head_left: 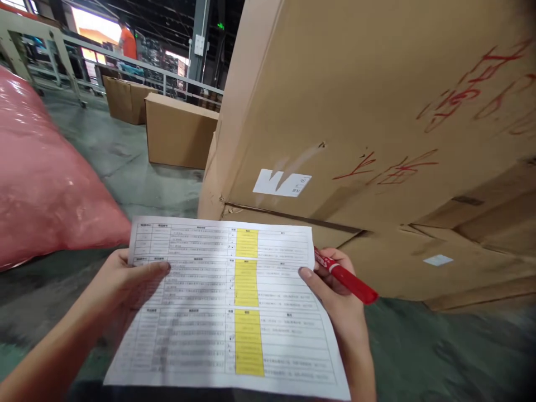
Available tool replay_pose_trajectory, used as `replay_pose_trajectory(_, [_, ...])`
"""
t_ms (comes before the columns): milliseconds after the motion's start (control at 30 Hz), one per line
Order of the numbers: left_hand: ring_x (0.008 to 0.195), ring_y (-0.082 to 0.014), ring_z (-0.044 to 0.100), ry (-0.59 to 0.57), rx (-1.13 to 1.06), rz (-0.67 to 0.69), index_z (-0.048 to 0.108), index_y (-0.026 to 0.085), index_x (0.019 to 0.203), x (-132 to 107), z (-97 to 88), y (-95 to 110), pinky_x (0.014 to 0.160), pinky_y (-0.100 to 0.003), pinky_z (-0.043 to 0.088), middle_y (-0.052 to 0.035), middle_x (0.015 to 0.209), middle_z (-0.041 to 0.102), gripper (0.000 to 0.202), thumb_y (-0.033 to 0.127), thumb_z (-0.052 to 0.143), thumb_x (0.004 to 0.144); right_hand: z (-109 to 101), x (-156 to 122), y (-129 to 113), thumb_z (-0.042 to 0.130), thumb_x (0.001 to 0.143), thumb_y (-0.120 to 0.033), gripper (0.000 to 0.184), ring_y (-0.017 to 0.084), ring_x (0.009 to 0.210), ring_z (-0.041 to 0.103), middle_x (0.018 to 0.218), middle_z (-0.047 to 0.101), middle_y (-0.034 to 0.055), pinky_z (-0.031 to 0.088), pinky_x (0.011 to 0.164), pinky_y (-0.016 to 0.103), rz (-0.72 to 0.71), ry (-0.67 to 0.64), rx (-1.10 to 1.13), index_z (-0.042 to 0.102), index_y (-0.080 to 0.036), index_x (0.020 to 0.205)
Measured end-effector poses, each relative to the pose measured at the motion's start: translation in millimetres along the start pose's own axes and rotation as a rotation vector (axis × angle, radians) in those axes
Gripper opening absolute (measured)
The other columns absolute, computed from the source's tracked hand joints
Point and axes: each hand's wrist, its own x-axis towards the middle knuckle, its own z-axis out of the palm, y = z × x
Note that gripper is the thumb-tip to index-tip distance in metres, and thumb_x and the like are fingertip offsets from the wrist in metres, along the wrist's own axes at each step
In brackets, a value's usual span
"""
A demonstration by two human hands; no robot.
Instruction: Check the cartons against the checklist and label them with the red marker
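A printed sheet of paper (pixel 201 290) with tables and a yellow column is held up in front of me, its text too small to read. My left hand (pixel 129 279) grips its left edge, thumb on top and fingers hidden behind. On the right edge, my right hand (pixel 335 285) pinches the paper with the thumb. That same hand also holds a red marker (pixel 349 279), its thick end pointing down to the right. Just beyond the sheet stands a large cardboard box (pixel 343 111) with red handwriting and a torn white label (pixel 281 183).
A bulging pink plastic bag (pixel 54 178) fills the left side. Smaller cardboard boxes (pixel 180 131) stand on the grey-green floor (pixel 121 167) farther back. Behind them are a metal railing (pixel 167 84) and a person in orange (pixel 128 43). More cardboard lies at the lower right.
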Motion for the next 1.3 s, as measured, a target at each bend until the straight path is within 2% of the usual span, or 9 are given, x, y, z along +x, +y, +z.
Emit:
replay_pose_trajectory(100, [0.069, -0.0275, 0.074, 0.023, 0.007, 0.015, 0.08, 0.014, 0.08, 1, -0.7, 0, 0.062, -0.029, 0.061, -0.0101, 0.076, 0.078, 0.033, 0.024, 0.093, 0.051, 1, 1, 1, 0.091, 0.055, -0.037, 0.059, 0.015, 0.07, 0.062, 0.08, 0.065, -0.001, 0.053, 0.06, 0.025, 0.013, 0.006, 0.004, 0.052, -0.026, 0.098])
replay_pose_trajectory(267, [0.083, -0.031, 0.074, 0.012, 0.01, 0.004, 0.08, 0.016, 0.086, 5, -6.7, 0, 0.07, -0.033, 0.062, -0.0106, 0.088, 0.079, 0.037, 0.023, 0.092, 0.053, 3, 1, 1, 0.091, 0.054, -0.037, 0.059, 0.014, 0.068, 0.061, 0.076, 0.063, -0.0026, 0.052, 0.059, 0.024, 0.022, 0.007, 0.017, 0.052, -0.026, 0.097])
replay_pose_trajectory(467, [0.081, -0.0309, 0.075, -0.031, -0.028, -0.001, 0.08, 0.016, 0.086, 0, -4.1, 3, 0.062, -0.029, 0.061, -0.0123, 0.091, 0.079, 0.032, 0.019, 0.09, 0.056, 6, 0, -1, 0.091, 0.054, -0.037, 0.058, 0.014, 0.07, 0.061, 0.077, 0.064, -0.0024, 0.052, 0.061, 0.023, 0.021, 0.0, 0.025, 0.052, -0.026, 0.096])
replay_pose_trajectory(667, [0.075, -0.0283, 0.074, -0.046, -0.032, -0.05, 0.08, 0.018, 0.088, -1, -2.2, 6, 0.062, -0.029, 0.061, -0.0113, 0.088, 0.079, 0.036, 0.017, 0.09, 0.053, 5, 1, -3, 0.091, 0.053, -0.038, 0.06, 0.013, 0.069, 0.061, 0.076, 0.064, -0.0025, 0.05, 0.06, 0.022, 0.047, 0.001, 0.022, 0.052, -0.026, 0.097])
replay_pose_trajectory(833, [0.077, -0.0282, 0.074, -0.09, -0.002, -0.033, 0.081, 0.017, 0.09, 1, -6.9, 5, 0.066, -0.031, 0.062, -0.0117, 0.087, 0.078, 0.031, 0.023, 0.088, 0.06, 2, 2, -2, 0.091, 0.052, -0.041, 0.061, 0.013, 0.066, 0.06, 0.073, 0.062, -0.0033, 0.05, 0.058, 0.022, 0.045, 0.001, -0.008, 0.052, -0.026, 0.097])
replay_pose_trajectory(1000, [0.071, -0.0234, 0.072, -0.115, 0.067, 0.0, 0.081, 0.018, 0.089, 2, -9.5, 5, 0.065, -0.028, 0.059, -0.0091, 0.082, 0.078, 0.027, 0.028, 0.086, 0.064, -4, 5, 1, 0.09, 0.053, -0.041, 0.059, 0.015, 0.066, 0.06, 0.076, 0.063, -0.0012, 0.049, 0.057, 0.024, -0.006, 0.034, -0.064, 0.054, -0.025, 0.097])
replay_pose_trajectory(1167, [0.073, -0.0204, 0.069, -0.148, 0.149, 0.028, 0.08, 0.015, 0.087, 3, -9.8, 6, 0.067, -0.024, 0.054, -0.0089, 0.082, 0.077, 0.025, 0.034, 0.08, 0.07, -6, 10, -4, 0.091, 0.044, -0.043, 0.065, 0.016, 0.066, 0.059, 0.074, 0.062, -0.0007, 0.048, 0.055, 0.025, 0.029, 0.118, -0.083, 0.054, -0.024, 0.095])
replay_pose_trajectory(1300, [0.072, -0.0191, 0.067, -0.172, 0.197, 0.026, 0.079, 0.013, 0.08, 4, -10.7, 5, 0.062, -0.021, 0.049, -0.0086, 0.077, 0.075, 0.026, 0.037, 0.079, 0.07, -8, 12, -8, 0.091, 0.04, -0.042, 0.067, 0.015, 0.064, 0.057, 0.072, 0.061, -0.0009, 0.046, 0.053, 0.024, 0.039, 0.169, -0.092, 0.055, -0.024, 0.093])
